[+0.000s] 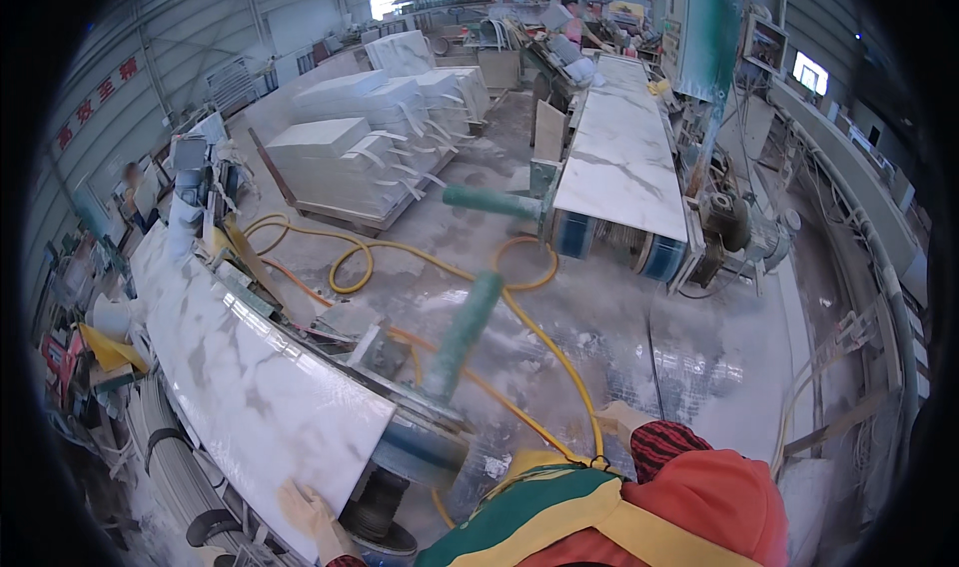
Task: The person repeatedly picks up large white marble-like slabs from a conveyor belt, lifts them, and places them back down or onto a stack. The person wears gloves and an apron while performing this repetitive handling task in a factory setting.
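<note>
My left hand [305,512], in a pale yellow glove, lies with fingers spread on the near corner of a long white marble slab [250,387]. The slab rests on a roller line at the left. My right hand [619,420], gloved with a red-and-black striped cuff, hangs over the wet floor beside a yellow hose [559,362]. The hose runs up to my waist. Whether that hand grips the hose I cannot tell. A green roller arm [465,332] juts out from the line's end, just ahead of me.
A second marble slab [619,157] lies on another roller line [609,242] ahead, with a green roller [489,202] at its end. Stacked white slabs [350,157] stand on pallets behind the hose loops. A machine motor [734,227] sits right. A person [571,17] works far back.
</note>
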Demonstrator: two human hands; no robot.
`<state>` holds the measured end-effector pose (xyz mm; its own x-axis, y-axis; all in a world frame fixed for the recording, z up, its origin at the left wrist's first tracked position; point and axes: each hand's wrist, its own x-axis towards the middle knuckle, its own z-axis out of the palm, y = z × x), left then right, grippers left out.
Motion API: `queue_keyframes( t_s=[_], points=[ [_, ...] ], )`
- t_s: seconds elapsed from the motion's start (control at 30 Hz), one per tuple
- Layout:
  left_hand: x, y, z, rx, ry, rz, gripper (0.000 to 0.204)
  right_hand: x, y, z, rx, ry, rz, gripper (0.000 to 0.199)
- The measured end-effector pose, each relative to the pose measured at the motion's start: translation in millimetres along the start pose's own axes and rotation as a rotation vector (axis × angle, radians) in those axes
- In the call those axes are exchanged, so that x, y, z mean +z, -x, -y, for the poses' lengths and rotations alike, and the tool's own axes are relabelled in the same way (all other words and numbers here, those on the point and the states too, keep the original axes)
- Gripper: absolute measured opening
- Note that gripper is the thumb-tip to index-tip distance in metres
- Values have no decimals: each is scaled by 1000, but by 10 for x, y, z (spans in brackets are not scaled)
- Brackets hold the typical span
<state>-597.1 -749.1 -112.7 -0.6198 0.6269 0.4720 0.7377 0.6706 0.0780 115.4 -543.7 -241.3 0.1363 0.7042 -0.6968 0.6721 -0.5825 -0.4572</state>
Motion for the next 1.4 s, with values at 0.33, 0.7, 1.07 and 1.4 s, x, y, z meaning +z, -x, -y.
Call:
queue_keyframes(
  t_s=[0.33, 0.7, 1.07, 1.4],
  points=[
    [88, -75, -116, -158, -194, -4, 49, 324, 212, 1222, -304, 107, 142, 57],
    [-82, -85, -296, -159, -298, 32, 48, 325, 88, 1304, -375, 337, 162, 59],
    [49, -167, -104, -83, -315, -14, 47, 261, 135, 967, -279, 513, 158, 55],
    [-190, -317, -316, -157, -196, 38, 48, 158, 390, 1296, -337, 480, 210, 60]
  ],
)
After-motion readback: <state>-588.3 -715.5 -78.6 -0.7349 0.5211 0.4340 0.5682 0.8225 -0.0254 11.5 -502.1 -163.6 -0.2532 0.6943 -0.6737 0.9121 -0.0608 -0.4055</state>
